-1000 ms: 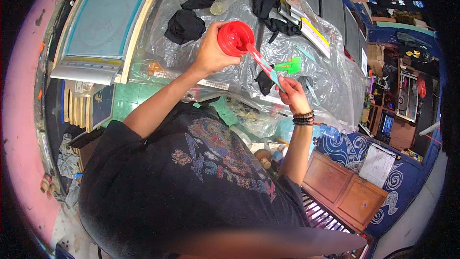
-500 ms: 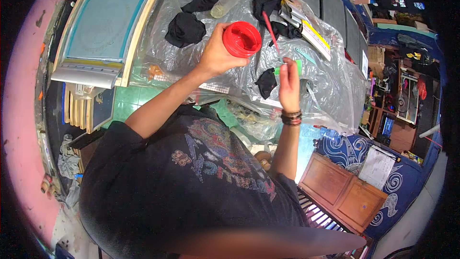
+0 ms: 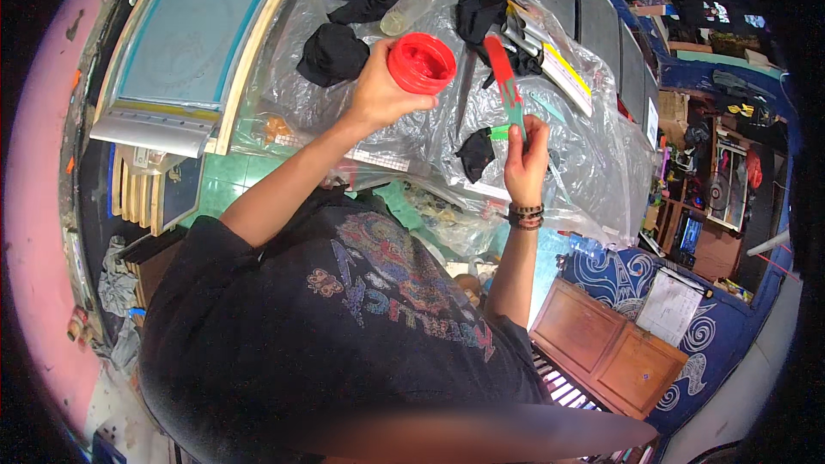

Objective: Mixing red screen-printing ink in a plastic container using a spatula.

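My left hand (image 3: 376, 96) grips a red plastic jar (image 3: 416, 84) from its left side, the open mouth facing me. Thick red ink or paint coats the inside. To the right, my right hand (image 3: 526, 160) pinches the lower end of a flat spatula (image 3: 499, 62). Red covers its upper part and its lower part looks greenish. The blade stands up and apart from the jar, its broad face visible. Below the spatula, a small black cloth (image 3: 475, 155) lies beside a bright green piece (image 3: 499, 132).
Clear plastic sheeting (image 3: 430, 142) covers the table. On it rest black cloths (image 3: 333, 53), a bottle with a red cap (image 3: 404, 13) and a yellow-edged strip (image 3: 565, 69). A wood-framed printing screen (image 3: 206, 26) stands at left, a metal bar (image 3: 150, 133) across its near end.
The spatula has turned from edge-on to show its broad red face, and my right hand has shifted slightly nearer. The jar has moved a little left.
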### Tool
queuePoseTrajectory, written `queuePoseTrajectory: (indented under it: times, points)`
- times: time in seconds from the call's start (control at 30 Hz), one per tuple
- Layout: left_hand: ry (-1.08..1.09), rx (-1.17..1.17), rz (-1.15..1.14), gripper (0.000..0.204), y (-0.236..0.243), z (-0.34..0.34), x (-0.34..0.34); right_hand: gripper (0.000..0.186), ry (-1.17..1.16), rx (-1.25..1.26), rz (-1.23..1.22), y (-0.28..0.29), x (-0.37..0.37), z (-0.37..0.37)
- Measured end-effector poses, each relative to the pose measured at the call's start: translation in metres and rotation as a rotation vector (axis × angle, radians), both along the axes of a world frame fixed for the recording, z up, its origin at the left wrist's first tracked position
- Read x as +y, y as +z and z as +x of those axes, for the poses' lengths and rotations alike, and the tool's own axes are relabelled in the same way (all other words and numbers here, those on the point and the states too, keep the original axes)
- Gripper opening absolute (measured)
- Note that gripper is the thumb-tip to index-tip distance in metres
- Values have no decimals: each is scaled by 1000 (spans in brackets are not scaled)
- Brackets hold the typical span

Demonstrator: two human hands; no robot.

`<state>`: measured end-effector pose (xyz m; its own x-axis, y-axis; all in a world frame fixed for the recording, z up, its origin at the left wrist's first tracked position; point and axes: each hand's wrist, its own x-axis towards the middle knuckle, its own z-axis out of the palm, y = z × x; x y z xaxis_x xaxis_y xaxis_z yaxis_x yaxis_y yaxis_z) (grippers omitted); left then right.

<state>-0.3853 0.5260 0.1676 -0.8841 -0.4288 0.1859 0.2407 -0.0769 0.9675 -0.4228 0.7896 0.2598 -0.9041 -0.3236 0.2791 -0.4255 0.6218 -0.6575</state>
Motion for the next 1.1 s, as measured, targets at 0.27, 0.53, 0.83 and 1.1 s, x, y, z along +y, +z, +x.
queuePoseTrajectory:
  times: [0.27,0.53,0.83,1.1]
  points:
    - [-62,-38,-13,97,13,-3,20,22,95,82,77,-13,-55,9]
    - [105,-31,-2,97,17,-5,-24,17,86,-51,147,-22,2,16]
    - [2,6,-21,98,7,-1,3,20,53,108,-42,-14,-42,-18]
    - [-41,-15,154,89,11,4,-18,18,54,89,72,-37,-32,-11]
